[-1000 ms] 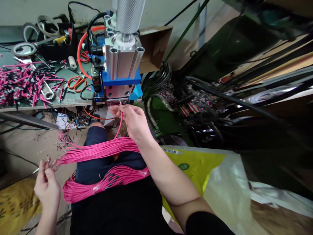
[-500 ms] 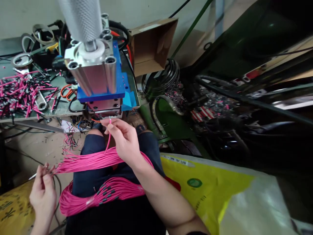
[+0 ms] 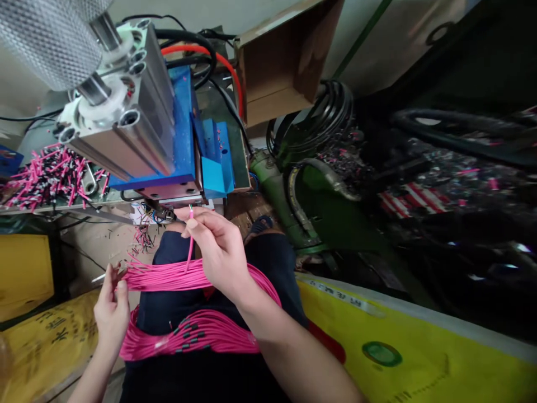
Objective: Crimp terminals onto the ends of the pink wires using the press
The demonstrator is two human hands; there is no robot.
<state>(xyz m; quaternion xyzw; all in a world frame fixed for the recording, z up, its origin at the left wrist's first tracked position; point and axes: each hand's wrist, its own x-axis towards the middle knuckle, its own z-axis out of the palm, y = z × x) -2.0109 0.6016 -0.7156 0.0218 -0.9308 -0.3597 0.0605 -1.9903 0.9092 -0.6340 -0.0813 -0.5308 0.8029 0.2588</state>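
In the head view, my right hand pinches a single pink cable between thumb and forefinger, its pale stripped tip pointing up just below the press. My left hand is closed at the left end of a pink cable bundle that lies across my lap. A thin pointed metal tool sticks out to the left of those fingers; its other end is hidden. Nearer my body rests a second pink cable bundle with dark sleeves at its middle. The metal press with knurled cylinders stands above my right hand.
Pink and black offcuts are heaped on the bench at left. An open cardboard box and black coiled hose are behind the press. Yellow sacks flank my legs. Scraps lie on the floor.
My view has shifted, so the press appears farther left and larger. My left hand has come closer to my right hand. The pink cable stays pinched in my right hand.
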